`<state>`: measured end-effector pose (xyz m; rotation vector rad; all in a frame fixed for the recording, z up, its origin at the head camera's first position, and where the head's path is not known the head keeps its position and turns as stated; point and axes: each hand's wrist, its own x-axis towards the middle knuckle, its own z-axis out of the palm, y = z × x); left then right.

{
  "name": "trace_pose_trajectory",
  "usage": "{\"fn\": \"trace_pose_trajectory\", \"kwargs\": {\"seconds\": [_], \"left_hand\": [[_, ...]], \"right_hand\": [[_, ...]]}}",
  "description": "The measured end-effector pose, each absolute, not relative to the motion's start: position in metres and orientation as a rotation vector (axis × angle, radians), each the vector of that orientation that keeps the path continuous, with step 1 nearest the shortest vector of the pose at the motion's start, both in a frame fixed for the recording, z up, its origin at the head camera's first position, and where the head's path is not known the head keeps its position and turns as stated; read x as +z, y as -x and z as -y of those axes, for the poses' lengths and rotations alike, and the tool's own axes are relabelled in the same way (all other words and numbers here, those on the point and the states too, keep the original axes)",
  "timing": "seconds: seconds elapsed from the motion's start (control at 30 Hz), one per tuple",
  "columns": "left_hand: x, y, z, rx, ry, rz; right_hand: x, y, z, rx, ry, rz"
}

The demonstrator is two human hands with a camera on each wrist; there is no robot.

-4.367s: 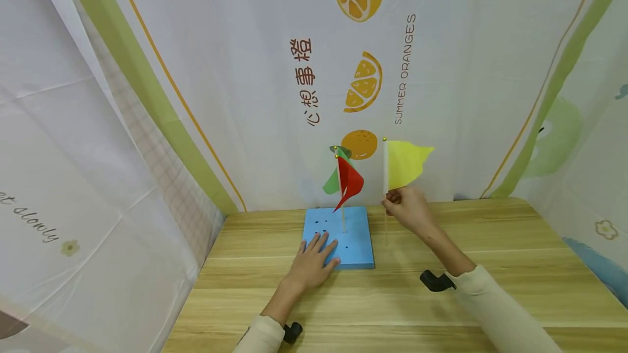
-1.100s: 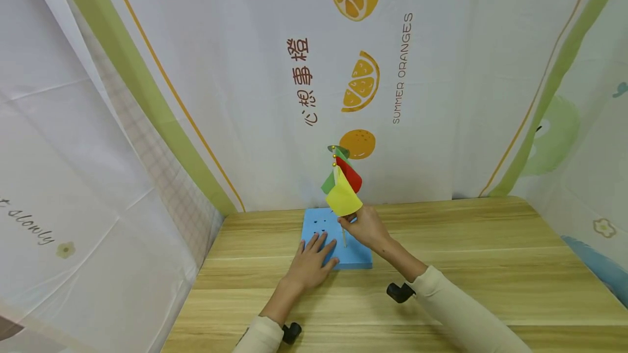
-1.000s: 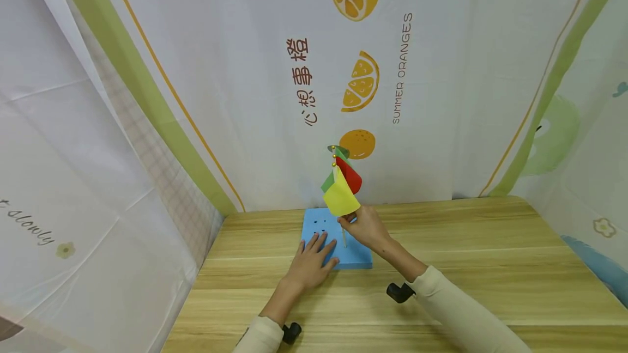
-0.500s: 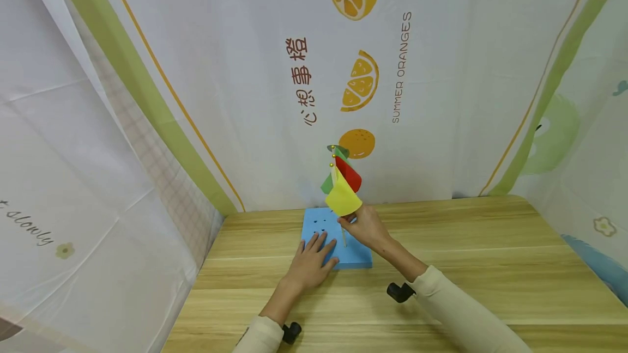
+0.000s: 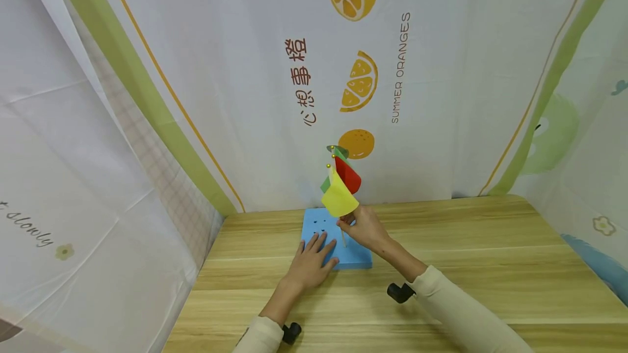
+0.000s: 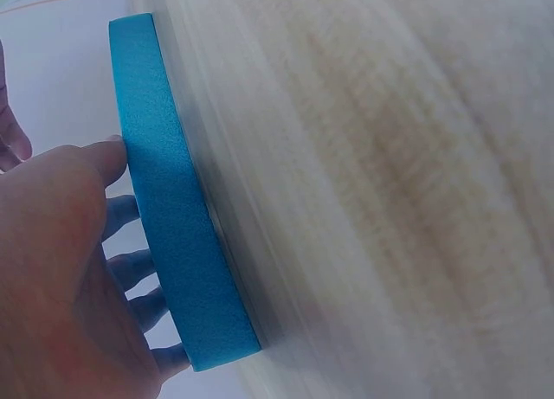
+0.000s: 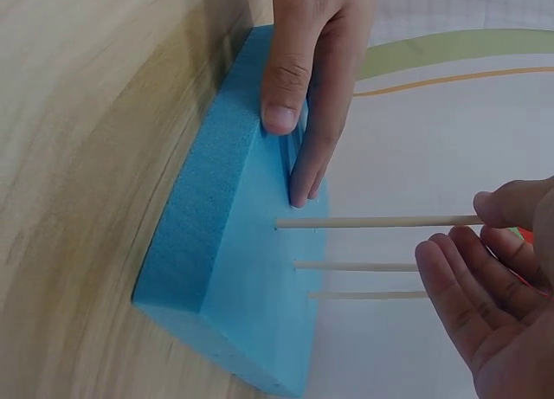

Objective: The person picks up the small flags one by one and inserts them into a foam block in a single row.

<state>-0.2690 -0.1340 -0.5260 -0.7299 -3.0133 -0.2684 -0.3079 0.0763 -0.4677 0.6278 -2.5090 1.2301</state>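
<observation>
A blue foam block (image 5: 357, 257) with several small holes lies on the table. My left hand (image 5: 310, 267) rests on its left part with fingers spread and straight. My right hand (image 5: 369, 230) pinches the thin wooden stick (image 7: 381, 222) of a yellow flag (image 5: 339, 196). The stick's lower end meets the block's top face, and its top leans a little to the left. Behind it stand a red flag (image 5: 350, 176) and a green flag (image 5: 325, 183), partly hidden by the yellow one. Their two sticks rise from the block in the right wrist view.
The wood-grain table (image 5: 441, 255) reaches out on both sides of the block. A white curtain (image 5: 245, 97) with printed oranges hangs close along its back edge, with more printed cloth at the left and right. Small black wrist cameras (image 5: 292, 333) sit at both sleeves.
My right hand has brought the yellow flag from the right of the block onto it, in front of the red flag. Lately its top has tilted slightly left. The left hand has stayed put.
</observation>
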Motion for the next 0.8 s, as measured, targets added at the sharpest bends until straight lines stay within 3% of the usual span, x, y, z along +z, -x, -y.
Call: {"fn": "trace_pose_trajectory", "kwargs": {"seconds": [0.8], "left_hand": [[-0.524, 0.273, 0.137, -0.359, 0.728, 3.006]], "right_hand": [[-0.468, 0.304, -0.11, 1.279, -0.587, 2.56]]}}
